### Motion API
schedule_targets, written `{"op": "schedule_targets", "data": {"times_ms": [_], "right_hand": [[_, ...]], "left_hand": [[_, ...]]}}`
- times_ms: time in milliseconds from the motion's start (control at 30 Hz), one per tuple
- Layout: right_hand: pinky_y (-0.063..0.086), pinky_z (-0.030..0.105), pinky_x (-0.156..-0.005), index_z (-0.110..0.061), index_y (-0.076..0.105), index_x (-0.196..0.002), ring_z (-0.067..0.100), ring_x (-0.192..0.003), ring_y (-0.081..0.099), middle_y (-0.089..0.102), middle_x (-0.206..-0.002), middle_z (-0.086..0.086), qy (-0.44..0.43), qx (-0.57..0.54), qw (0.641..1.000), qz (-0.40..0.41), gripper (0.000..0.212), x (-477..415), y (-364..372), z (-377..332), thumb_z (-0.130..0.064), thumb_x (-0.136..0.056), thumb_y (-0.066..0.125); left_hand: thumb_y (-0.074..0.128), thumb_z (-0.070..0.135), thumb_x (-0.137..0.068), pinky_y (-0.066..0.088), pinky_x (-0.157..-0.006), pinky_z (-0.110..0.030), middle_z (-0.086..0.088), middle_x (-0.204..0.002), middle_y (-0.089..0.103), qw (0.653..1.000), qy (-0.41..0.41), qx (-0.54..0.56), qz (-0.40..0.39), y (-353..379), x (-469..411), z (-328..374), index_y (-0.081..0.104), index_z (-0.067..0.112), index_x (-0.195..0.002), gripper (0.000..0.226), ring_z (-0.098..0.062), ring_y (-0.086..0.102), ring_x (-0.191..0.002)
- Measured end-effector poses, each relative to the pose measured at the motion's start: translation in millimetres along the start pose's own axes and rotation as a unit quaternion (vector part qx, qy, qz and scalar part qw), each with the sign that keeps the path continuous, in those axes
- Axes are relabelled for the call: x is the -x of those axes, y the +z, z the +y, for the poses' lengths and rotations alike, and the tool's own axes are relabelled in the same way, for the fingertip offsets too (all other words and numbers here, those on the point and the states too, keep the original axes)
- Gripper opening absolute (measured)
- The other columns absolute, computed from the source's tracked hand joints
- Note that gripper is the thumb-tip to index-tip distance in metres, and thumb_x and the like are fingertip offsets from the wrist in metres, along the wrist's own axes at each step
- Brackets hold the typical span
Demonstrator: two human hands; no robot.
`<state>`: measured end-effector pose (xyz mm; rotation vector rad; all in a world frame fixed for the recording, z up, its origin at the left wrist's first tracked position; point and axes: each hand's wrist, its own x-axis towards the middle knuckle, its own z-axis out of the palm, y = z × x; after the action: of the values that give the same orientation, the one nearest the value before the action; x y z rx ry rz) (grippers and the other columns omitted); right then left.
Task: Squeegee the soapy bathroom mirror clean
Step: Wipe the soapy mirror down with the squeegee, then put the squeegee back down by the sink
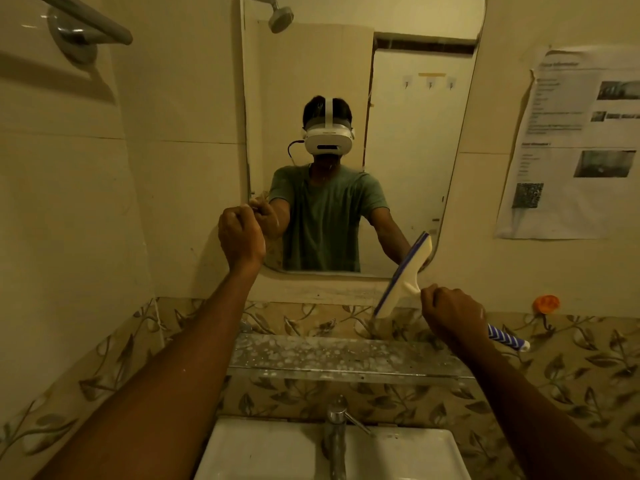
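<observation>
The tall rounded mirror (pixel 408 140) hangs on the tiled wall ahead and reflects a person in a green shirt wearing a white headset. My right hand (pixel 455 315) grips the blue-and-white striped handle of a squeegee (pixel 405 275). Its cream head with a blue blade tilts across the mirror's lower right corner and the wall just below. My left hand (pixel 240 233) is a closed fist at the mirror's lower left edge; whether it holds anything I cannot tell. The glass looks mostly free of foam.
A glass shelf (pixel 346 356) spotted with soap suds runs under the mirror. Below it are a chrome tap (pixel 337 431) and a white basin (pixel 263 452). A printed paper sheet (pixel 575 143) hangs at right, an orange hook (pixel 546 304) below it, and a chrome towel bar (pixel 86 26) top left.
</observation>
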<state>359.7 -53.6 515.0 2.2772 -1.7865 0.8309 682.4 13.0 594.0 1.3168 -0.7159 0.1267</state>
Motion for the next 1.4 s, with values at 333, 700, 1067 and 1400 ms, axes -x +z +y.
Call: {"op": "schedule_targets", "data": {"times_ms": [333, 700, 1067, 1400], "right_hand": [[0.029, 0.027, -0.045, -0.012, 0.053, -0.124, 0.012, -0.049, 0.040, 0.045, -0.063, -0.004, 0.026, 0.081, 0.996, -0.015, 0.042, 27.4, -0.8, 15.3, -0.033, -0.103, 0.024], [0.035, 0.030, -0.059, -0.014, 0.052, -0.072, 0.026, -0.070, 0.054, 0.054, -0.070, 0.003, 0.164, -0.328, 0.930, 0.036, 0.046, 66.4, 5.1, -11.7, -0.048, -0.098, 0.035], [0.049, 0.042, -0.060, -0.009, 0.053, -0.072, 0.024, -0.059, 0.051, 0.052, -0.064, 0.005, 0.242, -0.442, 0.864, 0.004, 0.030, 158.5, -9.5, 24.3, -0.030, -0.092, 0.046], [0.040, 0.030, -0.047, -0.014, 0.044, -0.068, 0.023, -0.059, 0.045, 0.045, -0.064, 0.008, 0.323, -0.452, 0.832, -0.016, 0.030, 289.4, -21.1, 104.0, -0.028, -0.094, 0.047]], "left_hand": [[0.051, 0.021, -0.093, 0.036, -0.081, -0.026, -0.014, -0.124, 0.048, 0.996, 0.031, -0.083, -0.027, -10.3, 44.0, -11.1, 0.050, 0.003, -0.121, 0.034, -0.028, 0.050, -0.110], [0.055, 0.027, -0.091, 0.041, -0.088, -0.033, -0.006, -0.125, 0.055, 0.956, 0.167, -0.190, -0.148, 5.7, 147.1, 0.5, 0.050, 0.013, -0.124, 0.036, -0.021, 0.054, -0.109], [0.039, 0.037, -0.091, 0.042, -0.097, -0.035, -0.002, -0.130, 0.054, 0.917, 0.216, -0.221, -0.253, -15.0, 264.2, -0.1, 0.050, 0.016, -0.127, 0.044, -0.019, 0.052, -0.117], [0.042, 0.035, -0.094, 0.038, -0.104, -0.036, -0.004, -0.142, 0.049, 0.887, 0.205, -0.234, -0.341, -58.1, 426.6, 3.7, 0.046, 0.013, -0.138, 0.049, -0.022, 0.047, -0.129]]}}
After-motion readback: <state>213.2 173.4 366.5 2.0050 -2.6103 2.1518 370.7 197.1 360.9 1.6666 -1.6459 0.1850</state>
